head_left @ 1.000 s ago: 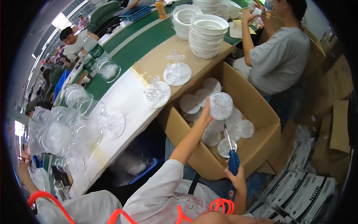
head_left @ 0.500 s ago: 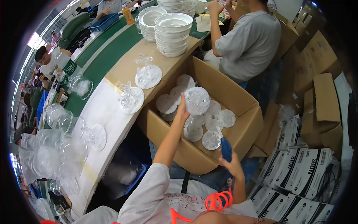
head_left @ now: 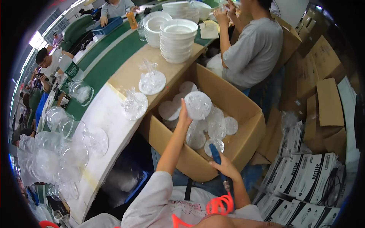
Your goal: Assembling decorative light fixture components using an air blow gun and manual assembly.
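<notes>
Clear plastic disc (head_left: 197, 105) is gripped in the left hand (head_left: 185, 116) above the cardboard box (head_left: 243, 142); right hand (head_left: 224, 167) clasps a blue tool (head_left: 215, 154).

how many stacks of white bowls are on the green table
3 in view: the nearest stack of white bowls by the cardboard box, a second stack to its left, a third stack behind. More may be hidden past the seated person.

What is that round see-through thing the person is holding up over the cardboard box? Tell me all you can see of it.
The clear disc looks like a thin plastic lid, round, glossy and speckled with light. The left hand grips its lower left edge and holds it tilted above the open cardboard box, where similar discs lie. The right hand holds a blue tool nearby, apart from it.
</notes>
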Available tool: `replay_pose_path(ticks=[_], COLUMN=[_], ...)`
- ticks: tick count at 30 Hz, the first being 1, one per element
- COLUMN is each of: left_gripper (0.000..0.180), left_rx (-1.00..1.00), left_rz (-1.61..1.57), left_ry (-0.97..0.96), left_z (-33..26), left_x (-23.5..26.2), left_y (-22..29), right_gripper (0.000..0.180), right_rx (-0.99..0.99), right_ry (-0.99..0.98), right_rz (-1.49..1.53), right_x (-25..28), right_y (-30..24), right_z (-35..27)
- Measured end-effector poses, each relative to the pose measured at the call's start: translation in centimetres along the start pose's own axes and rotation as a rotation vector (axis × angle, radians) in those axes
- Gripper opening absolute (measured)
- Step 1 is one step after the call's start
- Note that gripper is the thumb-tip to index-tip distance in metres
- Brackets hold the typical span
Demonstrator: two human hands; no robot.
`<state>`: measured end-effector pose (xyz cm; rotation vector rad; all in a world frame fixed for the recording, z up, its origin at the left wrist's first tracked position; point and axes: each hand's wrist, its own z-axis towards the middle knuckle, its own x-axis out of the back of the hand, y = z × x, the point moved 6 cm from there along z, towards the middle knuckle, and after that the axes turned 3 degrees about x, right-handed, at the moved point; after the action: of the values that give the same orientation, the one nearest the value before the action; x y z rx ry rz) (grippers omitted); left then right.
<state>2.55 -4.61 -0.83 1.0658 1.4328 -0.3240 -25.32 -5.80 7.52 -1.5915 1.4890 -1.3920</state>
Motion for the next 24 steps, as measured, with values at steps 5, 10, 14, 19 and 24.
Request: replay_pose_path(ticks=[5, 10, 14, 19, 24], left_gripper=[0.062, 0.064, 0.056, 0.047, 0.052], left_rx=[-0.075, -0.350, -0.738, -0.945, -0.919], left_rz=[0.079, 0.161, 0.225, 0.461, 0.218], left_ry=[0.039, 0.215, 0.401, 0.331, 0.327], left_z=[-7.8, -16.5, -23.0, -26.0, -26.6], left_x=[-4.8, -8.3, -3.9, -3.5, -5.8], left_y=[5.1, 13.5, 22.7, 32.2, 35.7], right_gripper=[0.036, 0.065, 0.081, 0.050, 0.016], right_rx=[-0.197, -0.380, -0.493, 0.099, 0.852], right_ry=[-0.195, -0.565, -0.974, -0.499, 0.627], right_rz=[0.350, -0.177, -0.538, -1.054, -0.778], right_x=[-1.7, -4.2, -6.6, -5.4, 2.6], right_y=[0.0, 2.4, 0.7, -7.9, -29.4], right_z=[5.8, 13.5, 16.3, 19.9, 22.7])
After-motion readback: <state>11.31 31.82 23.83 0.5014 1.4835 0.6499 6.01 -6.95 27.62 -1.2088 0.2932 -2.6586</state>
